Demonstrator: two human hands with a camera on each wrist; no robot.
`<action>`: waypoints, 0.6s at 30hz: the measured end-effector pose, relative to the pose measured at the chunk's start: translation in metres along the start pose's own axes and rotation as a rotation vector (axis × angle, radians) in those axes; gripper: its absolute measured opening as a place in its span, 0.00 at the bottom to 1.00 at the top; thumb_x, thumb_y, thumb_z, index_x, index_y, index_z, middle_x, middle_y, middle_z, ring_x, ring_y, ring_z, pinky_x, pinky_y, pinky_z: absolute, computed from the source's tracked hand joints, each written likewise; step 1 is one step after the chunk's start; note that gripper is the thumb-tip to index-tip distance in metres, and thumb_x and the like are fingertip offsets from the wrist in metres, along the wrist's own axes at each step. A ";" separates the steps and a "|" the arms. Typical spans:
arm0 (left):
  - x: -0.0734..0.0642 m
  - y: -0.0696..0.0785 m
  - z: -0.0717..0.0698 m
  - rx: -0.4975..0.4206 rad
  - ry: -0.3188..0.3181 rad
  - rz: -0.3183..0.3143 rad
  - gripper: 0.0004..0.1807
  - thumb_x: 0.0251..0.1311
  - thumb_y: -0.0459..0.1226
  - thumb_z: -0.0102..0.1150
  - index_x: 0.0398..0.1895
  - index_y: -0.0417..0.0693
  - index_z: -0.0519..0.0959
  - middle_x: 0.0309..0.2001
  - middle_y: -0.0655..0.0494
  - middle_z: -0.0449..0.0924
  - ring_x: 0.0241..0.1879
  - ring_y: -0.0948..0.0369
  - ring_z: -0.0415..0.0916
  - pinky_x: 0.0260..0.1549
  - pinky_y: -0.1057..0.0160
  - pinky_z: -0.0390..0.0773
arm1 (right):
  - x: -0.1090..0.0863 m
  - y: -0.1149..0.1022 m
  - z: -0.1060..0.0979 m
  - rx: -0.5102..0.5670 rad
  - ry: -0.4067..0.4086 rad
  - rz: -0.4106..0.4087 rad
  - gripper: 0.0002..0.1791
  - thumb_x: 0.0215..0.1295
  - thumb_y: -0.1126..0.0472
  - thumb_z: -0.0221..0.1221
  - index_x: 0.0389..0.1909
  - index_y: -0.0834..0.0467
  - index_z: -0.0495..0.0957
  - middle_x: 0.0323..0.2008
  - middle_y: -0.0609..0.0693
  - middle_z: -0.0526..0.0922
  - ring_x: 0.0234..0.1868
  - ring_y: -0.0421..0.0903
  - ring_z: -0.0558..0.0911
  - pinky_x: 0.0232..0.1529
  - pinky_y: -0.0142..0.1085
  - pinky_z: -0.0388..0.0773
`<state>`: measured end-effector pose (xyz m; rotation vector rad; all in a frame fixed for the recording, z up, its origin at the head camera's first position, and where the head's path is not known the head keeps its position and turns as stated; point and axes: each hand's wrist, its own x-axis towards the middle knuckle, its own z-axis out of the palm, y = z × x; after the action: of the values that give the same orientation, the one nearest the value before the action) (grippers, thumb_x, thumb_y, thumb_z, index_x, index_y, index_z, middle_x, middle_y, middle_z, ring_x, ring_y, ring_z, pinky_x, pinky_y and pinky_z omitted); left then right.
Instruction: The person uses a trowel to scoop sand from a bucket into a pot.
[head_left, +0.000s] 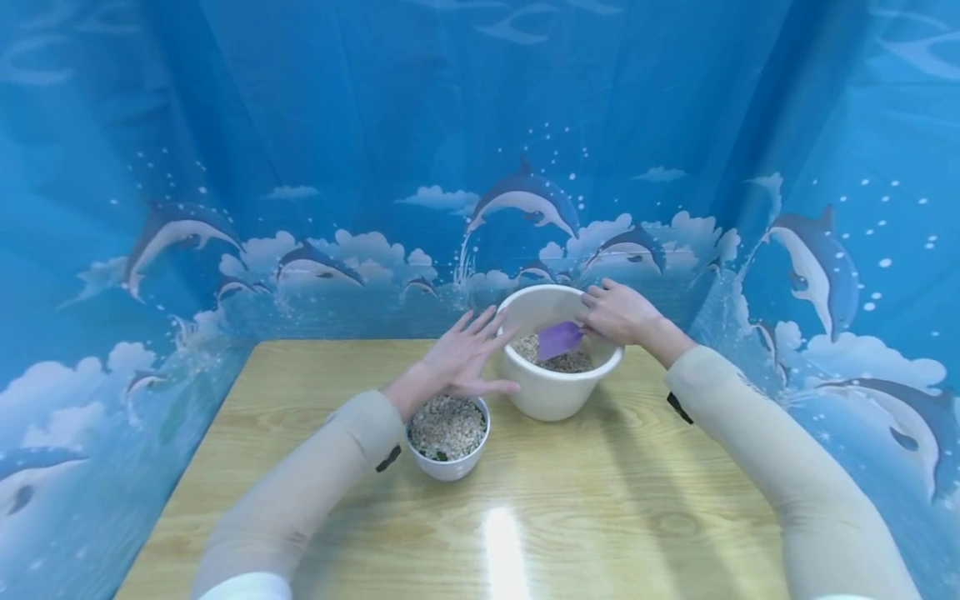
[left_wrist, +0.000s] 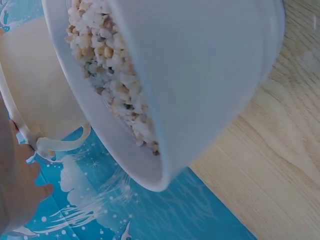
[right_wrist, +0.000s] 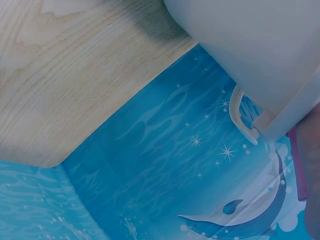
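A white bucket point(head_left: 551, 396) stands near the table's far edge with gravel point(head_left: 572, 362) at its bottom. My right hand point(head_left: 618, 315) grips a purple scoop point(head_left: 560, 340) at the bucket's right rim; its blade tips down inside. In the right wrist view a purple strip of the scoop point(right_wrist: 298, 165) shows beside the bucket wall point(right_wrist: 260, 50). My left hand point(head_left: 468, 357), fingers spread and fairly straight, lies at the bucket's left rim. Below that hand sits a smaller white pot point(head_left: 450, 471), filled with pale mixed gravel point(left_wrist: 107, 65), dark green bits at its front edge.
The wooden table point(head_left: 600, 517) carries both containers. A blue dolphin-print curtain point(head_left: 337, 167) surrounds it at the back and sides. A side handle point(right_wrist: 240, 112) juts from the bucket near its rim. Glare marks the table's front middle.
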<state>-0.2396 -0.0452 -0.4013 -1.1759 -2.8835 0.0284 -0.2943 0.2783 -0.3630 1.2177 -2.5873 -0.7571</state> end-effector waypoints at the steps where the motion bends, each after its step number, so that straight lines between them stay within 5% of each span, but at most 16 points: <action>1: 0.001 0.000 0.000 0.002 0.000 -0.002 0.58 0.66 0.78 0.40 0.88 0.56 0.42 0.88 0.47 0.34 0.88 0.45 0.37 0.86 0.39 0.42 | 0.001 0.000 0.000 -0.002 -0.005 -0.003 0.11 0.73 0.46 0.65 0.42 0.49 0.84 0.36 0.50 0.84 0.40 0.50 0.78 0.44 0.45 0.75; 18: 0.015 0.000 0.002 0.035 0.031 -0.016 0.56 0.67 0.76 0.39 0.87 0.54 0.47 0.88 0.42 0.36 0.87 0.42 0.41 0.85 0.38 0.42 | 0.016 0.006 -0.002 -0.080 -0.075 -0.047 0.10 0.72 0.48 0.66 0.43 0.50 0.85 0.42 0.52 0.87 0.47 0.52 0.82 0.54 0.48 0.80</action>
<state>-0.2500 -0.0345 -0.4026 -1.1378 -2.8528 0.0589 -0.3087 0.2687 -0.3591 1.2541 -2.5676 -0.9228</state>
